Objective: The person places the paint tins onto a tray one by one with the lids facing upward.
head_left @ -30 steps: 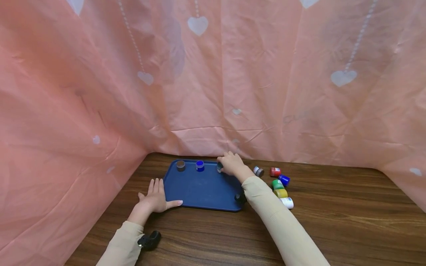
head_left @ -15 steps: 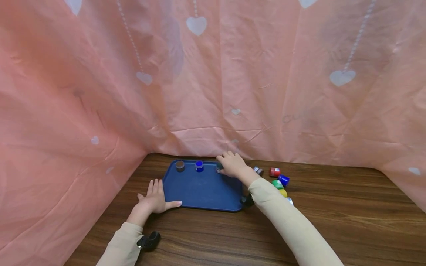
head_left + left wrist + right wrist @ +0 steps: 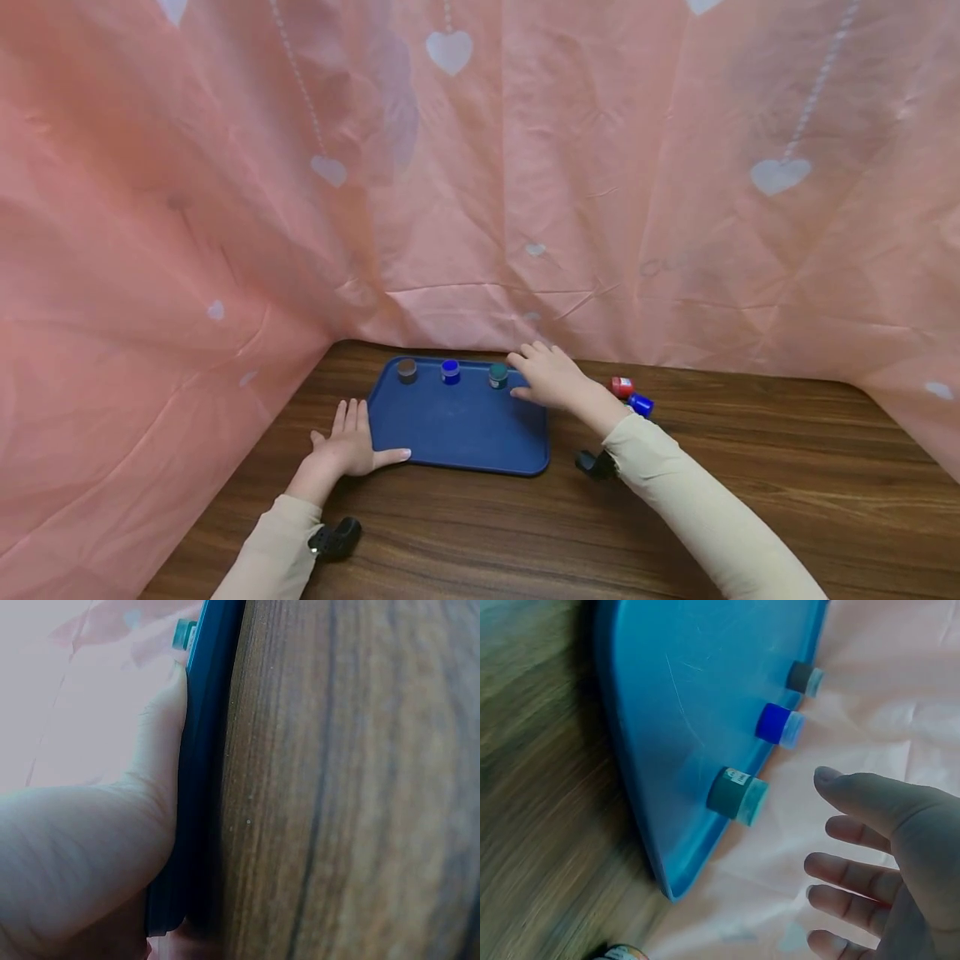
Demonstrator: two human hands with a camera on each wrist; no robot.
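Observation:
A blue tray [image 3: 457,429] [image 3: 682,712] lies on the wooden table. Along its far edge stand three small paint pots: brown [image 3: 407,371] [image 3: 804,678], blue [image 3: 450,372] [image 3: 778,724] and dark green [image 3: 498,376] [image 3: 736,796]. My right hand [image 3: 551,377] [image 3: 877,855] hovers just right of the green pot, fingers spread, holding nothing. My left hand [image 3: 348,442] [image 3: 90,847] lies flat on the table against the tray's left front corner, thumb along the tray's edge.
A red pot [image 3: 621,387] and a blue pot [image 3: 640,405] lie on the table right of the tray, partly behind my right arm. A pink heart-patterned cloth [image 3: 480,183] closes in the back and both sides. The wooden table [image 3: 750,492] stretches to the right.
My right hand has let go of the dark green pot, which now stands on the tray, and has drawn back to the right. The left hand has not moved.

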